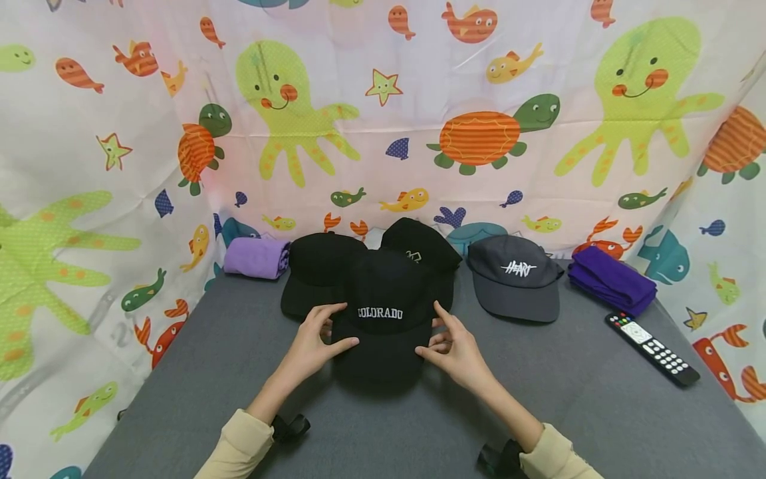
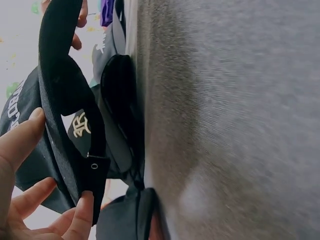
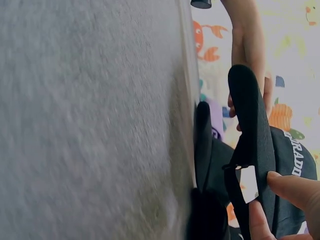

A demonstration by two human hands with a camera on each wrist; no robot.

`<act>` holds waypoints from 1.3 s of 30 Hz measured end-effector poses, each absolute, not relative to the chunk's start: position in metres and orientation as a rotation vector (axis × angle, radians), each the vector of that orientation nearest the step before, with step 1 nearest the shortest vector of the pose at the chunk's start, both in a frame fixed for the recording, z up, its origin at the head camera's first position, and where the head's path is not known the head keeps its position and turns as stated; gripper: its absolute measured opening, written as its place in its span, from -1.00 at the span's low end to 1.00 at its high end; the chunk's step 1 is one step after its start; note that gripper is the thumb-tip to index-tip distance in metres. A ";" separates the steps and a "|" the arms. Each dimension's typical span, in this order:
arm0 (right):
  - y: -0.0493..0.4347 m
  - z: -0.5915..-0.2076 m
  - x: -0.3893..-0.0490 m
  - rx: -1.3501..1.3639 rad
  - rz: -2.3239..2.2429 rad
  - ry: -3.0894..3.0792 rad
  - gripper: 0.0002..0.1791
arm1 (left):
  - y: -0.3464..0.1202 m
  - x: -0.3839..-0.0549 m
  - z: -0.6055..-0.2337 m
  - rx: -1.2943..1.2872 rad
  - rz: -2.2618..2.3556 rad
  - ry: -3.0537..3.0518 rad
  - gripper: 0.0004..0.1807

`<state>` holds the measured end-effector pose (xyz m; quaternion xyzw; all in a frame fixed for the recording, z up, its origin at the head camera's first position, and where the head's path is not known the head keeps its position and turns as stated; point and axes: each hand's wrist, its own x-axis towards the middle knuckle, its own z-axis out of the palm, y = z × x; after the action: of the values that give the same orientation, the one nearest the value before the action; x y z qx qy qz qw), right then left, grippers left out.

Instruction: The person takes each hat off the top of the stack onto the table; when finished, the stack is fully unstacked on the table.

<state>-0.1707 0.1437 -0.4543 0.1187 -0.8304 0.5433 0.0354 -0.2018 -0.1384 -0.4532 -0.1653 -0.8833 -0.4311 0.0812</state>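
Observation:
Both hands hold a black baseball cap (image 1: 389, 286) with white COLORADO lettering, its brim toward the person. My left hand (image 1: 311, 342) pinches one side where brim meets crown, thumb on the brim; my right hand (image 1: 457, 349) does the same on the other side. Seen from the left wrist, the raised cap (image 2: 55, 90) shows its underside and back strap, clear of the table. The right wrist view also has the cap (image 3: 252, 115) off the surface. Behind it are a plain black cap (image 1: 320, 266) and a black cap with a small light emblem (image 1: 413, 233), both partly hidden.
To the right lies a dark grey cap (image 1: 514, 283) with white HEART lettering. Beyond it are a folded purple cloth (image 1: 610, 279) and a black remote control (image 1: 652, 349). A lavender cloth (image 1: 257, 258) sits back left. A sea-animal curtain (image 1: 413, 86) borders the grey table (image 1: 538, 399).

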 end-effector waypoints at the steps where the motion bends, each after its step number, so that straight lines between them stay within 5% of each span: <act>1: 0.141 -0.454 -0.170 0.359 1.679 -2.553 0.00 | -0.141 -0.200 -0.454 -0.493 -1.286 -2.641 -0.29; 24: 0.087 -0.459 -0.154 0.532 1.747 -2.567 -0.02 | -0.204 -0.157 -0.457 -0.346 -1.226 -2.701 -0.26; 39: 0.047 -0.421 -0.129 0.675 1.863 -2.579 -0.12 | -0.246 -0.124 -0.453 -0.172 -1.141 -2.768 -0.27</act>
<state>-0.1285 0.0473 -0.4213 0.2074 -0.7917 0.5720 -0.0553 -0.1239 -0.2462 -0.4534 -0.0571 -0.9206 -0.3796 0.0712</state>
